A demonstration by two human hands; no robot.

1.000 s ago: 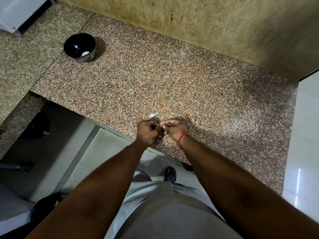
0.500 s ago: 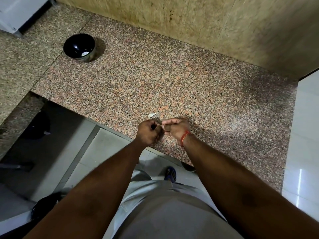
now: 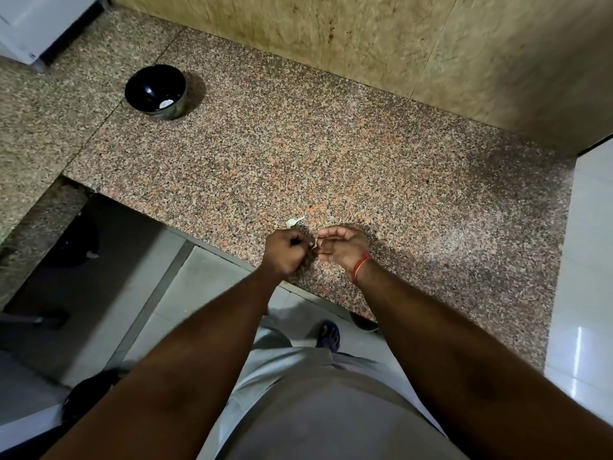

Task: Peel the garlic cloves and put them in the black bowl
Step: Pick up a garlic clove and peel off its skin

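Both hands meet over the bench's near edge: the left hand (image 3: 288, 250) is fisted, the right hand (image 3: 341, 246) half curled with a red thread at its wrist, and together they pinch a small pale clove (image 3: 313, 244) between them. A scrap of peel (image 3: 294, 221) lies just beyond at 12 o'clock. Far off at 10 o'clock stands the black bowl (image 3: 154, 91), something white inside. The bench (image 3: 331, 154) is speckled pink granite against a tan stone wall (image 3: 381, 41); pale floor tiles (image 3: 205, 277) show below.

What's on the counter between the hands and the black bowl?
In the head view, only a small white garlic peel scrap, just beyond the left hand; from there to the black bowl the granite counter is bare.
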